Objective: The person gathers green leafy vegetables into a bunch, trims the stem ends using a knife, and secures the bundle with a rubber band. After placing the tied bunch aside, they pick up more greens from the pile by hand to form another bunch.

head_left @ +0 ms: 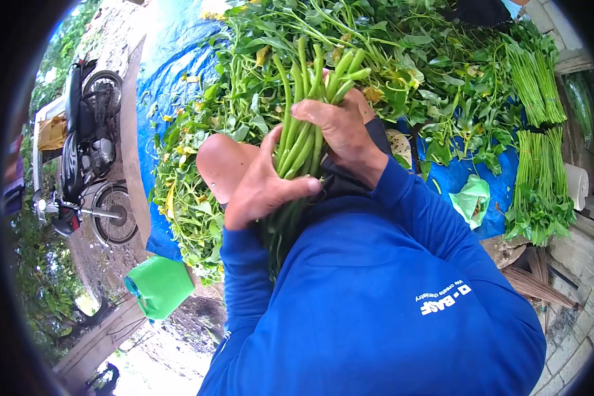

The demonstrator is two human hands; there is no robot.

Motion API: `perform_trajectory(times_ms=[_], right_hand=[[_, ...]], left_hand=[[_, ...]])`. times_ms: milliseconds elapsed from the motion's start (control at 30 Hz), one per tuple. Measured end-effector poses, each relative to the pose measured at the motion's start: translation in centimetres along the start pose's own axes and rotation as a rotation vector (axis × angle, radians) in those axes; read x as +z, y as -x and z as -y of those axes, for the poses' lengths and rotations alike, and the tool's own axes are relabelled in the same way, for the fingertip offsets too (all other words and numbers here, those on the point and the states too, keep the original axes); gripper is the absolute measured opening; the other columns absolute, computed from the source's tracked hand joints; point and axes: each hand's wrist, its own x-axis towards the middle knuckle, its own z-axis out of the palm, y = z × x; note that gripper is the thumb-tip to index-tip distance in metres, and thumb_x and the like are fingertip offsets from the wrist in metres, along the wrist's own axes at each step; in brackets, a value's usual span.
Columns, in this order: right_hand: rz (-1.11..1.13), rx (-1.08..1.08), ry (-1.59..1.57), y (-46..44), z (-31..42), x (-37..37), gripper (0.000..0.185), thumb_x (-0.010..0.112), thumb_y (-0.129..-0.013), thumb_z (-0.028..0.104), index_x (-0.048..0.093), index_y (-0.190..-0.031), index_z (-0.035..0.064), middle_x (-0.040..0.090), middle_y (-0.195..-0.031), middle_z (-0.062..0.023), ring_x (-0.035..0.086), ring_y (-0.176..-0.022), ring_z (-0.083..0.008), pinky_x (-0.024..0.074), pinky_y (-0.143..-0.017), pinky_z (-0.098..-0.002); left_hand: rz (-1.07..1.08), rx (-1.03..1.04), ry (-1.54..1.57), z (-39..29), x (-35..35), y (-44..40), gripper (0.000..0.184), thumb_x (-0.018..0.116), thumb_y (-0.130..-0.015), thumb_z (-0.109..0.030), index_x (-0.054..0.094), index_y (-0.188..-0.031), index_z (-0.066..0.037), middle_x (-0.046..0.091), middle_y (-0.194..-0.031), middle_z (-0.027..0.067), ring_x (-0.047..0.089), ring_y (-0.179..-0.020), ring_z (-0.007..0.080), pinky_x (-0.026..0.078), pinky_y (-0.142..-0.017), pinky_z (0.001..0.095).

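A bunch of thick green stems (300, 142) stands between my two hands, cut ends pointing away from me and the lower part hanging dark over my lap. My left hand (261, 181) cups the bunch from the left, its thumb stretched across below the stems. Around the upper right of the bunch, my right hand (340, 129) is wrapped, with its thumb over the stems. A large heap of loose leafy greens (244, 99) spreads beyond and beside my knees.
Tied bundles of greens (534, 86) lie at the far right on a blue tarp (501, 191), near a pale green plastic bag (472, 201). On the left are a motorcycle (92, 155) and a green container (160, 287). A twig broom (538, 287) lies at the lower right.
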Motion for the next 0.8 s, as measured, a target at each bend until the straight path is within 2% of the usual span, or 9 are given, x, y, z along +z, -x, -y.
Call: perform_trajectory(times_ms=[33, 133, 267, 300, 400, 567, 667, 767, 800], right_hand=[[0.011, 0.0, -0.016, -0.1, -0.2, 0.0, 0.035, 0.074, -0.091, 0.0, 0.063, -0.123, 0.0049, 0.066, -0.101, -0.0015, 0.068, -0.084, -0.0121, 0.0609, -0.076, -0.03], [-0.032, 0.013, -0.022, -0.2, -0.4, 0.2, 0.036, 0.073, -0.088, -0.002, 0.062, -0.122, 0.0031, 0.066, -0.1, -0.0045, 0.069, -0.085, -0.0136, 0.0606, -0.076, -0.0311], [-0.073, 0.032, -0.006, -0.5, -0.8, 0.2, 0.036, 0.074, -0.09, 0.001, 0.062, -0.124, 0.0038, 0.067, -0.1, -0.004, 0.07, -0.085, -0.0142, 0.0623, -0.076, -0.0323], [-0.079, 0.012, 0.008, -0.7, -1.0, 0.3, 0.035, 0.075, -0.09, 0.001, 0.063, -0.123, 0.0039, 0.068, -0.1, -0.0042, 0.07, -0.085, -0.0144, 0.0623, -0.075, -0.0324], [-0.049, -0.02, 0.022, -0.7, -0.9, 0.3, 0.032, 0.074, -0.09, 0.001, 0.064, -0.12, 0.0037, 0.07, -0.099, -0.0048, 0.071, -0.084, -0.0149, 0.0617, -0.075, -0.0319], [-0.063, 0.007, 0.009, -0.7, -0.9, 0.7, 0.035, 0.075, -0.089, 0.0, 0.064, -0.122, 0.0039, 0.069, -0.098, -0.0036, 0.069, -0.083, -0.0142, 0.0604, -0.076, -0.0309], [-0.094, -0.01, 0.045, -0.6, -1.1, 0.7, 0.035, 0.075, -0.089, 0.0, 0.064, -0.122, 0.0039, 0.069, -0.1, -0.0035, 0.07, -0.086, -0.0139, 0.0604, -0.078, -0.0309], [-0.09, -0.039, 0.111, -0.7, -1.0, 1.0, 0.036, 0.074, -0.089, -0.001, 0.064, -0.124, 0.0037, 0.069, -0.102, -0.0033, 0.07, -0.089, -0.0135, 0.0603, -0.081, -0.0306], [-0.061, -0.049, 0.139, -0.7, -0.5, 1.4, 0.037, 0.074, -0.089, -0.001, 0.064, -0.125, 0.0036, 0.069, -0.103, -0.0033, 0.07, -0.09, -0.0133, 0.0602, -0.082, -0.0303]], left_hand=[[0.022, -0.071, 0.096, 0.2, -0.8, 0.0, 0.115, 0.096, -0.081, -0.036, 0.027, -0.164, 0.004, 0.059, -0.145, 0.0157, 0.061, -0.131, 0.0223, 0.049, -0.112, 0.0364], [0.05, -0.186, 0.021, -0.2, -1.5, -0.1, 0.109, 0.095, -0.083, -0.037, 0.031, -0.162, 0.004, 0.06, -0.141, 0.0151, 0.062, -0.126, 0.0213, 0.05, -0.11, 0.0365], [-0.037, 0.041, 0.214, -0.6, -0.6, 0.6, 0.13, 0.098, -0.077, -0.048, 0.02, -0.167, 0.003, 0.051, -0.156, 0.0198, 0.056, -0.14, 0.0252, 0.047, -0.117, 0.0384], [0.038, 0.062, 0.054, -1.0, -1.2, 0.9, 0.144, 0.101, -0.071, -0.049, 0.011, -0.169, 0.003, 0.044, -0.163, 0.0217, 0.051, -0.148, 0.0275, 0.045, -0.12, 0.0402], [-0.026, 0.225, -0.804, -1.8, 0.0, 2.5, 0.151, 0.104, -0.066, -0.047, 0.007, -0.17, 0.004, 0.044, -0.163, 0.024, 0.05, -0.148, 0.0301, 0.044, -0.121, 0.042], [-0.03, -0.017, -0.116, -1.3, -0.8, 2.4, 0.106, 0.089, -0.09, -0.023, 0.022, -0.168, 0.005, 0.05, -0.158, 0.0216, 0.05, -0.146, 0.0274, 0.039, -0.123, 0.039], [-0.095, -0.015, -0.04, -1.0, -0.1, 2.3, 0.111, 0.092, -0.087, -0.025, 0.022, -0.167, 0.005, 0.058, -0.153, 0.0216, 0.058, -0.14, 0.029, 0.046, -0.118, 0.0401], [-0.05, 0.016, -0.575, -2.3, -0.2, 1.1, 0.108, 0.094, -0.084, -0.026, 0.027, -0.165, 0.002, 0.057, -0.153, 0.0197, 0.059, -0.138, 0.0272, 0.048, -0.115, 0.0395], [-0.098, 0.012, -0.539, -2.6, 0.0, 0.5, 0.108, 0.095, -0.082, -0.027, 0.029, -0.164, 0.001, 0.058, -0.151, 0.0186, 0.06, -0.136, 0.0265, 0.049, -0.113, 0.0393]])
